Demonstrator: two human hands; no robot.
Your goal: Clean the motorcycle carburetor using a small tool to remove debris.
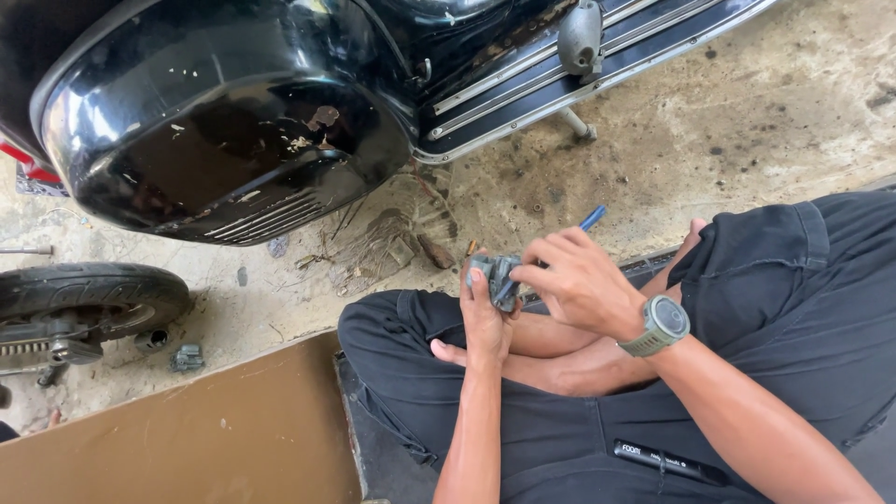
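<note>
My left hand grips a small grey metal engine part from below, held over my crossed legs. My right hand holds a blue-handled tool whose tip goes down into the part. The tool's working end is hidden between my fingers and the part. A grey watch sits on my right wrist. Both forearms reach in from the bottom of the view.
A black scooter body with chipped paint looms at upper left, its ribbed footboard running to the right. A tyre lies at left, a small grey metal piece beside it. Brown board covers the dirty concrete floor.
</note>
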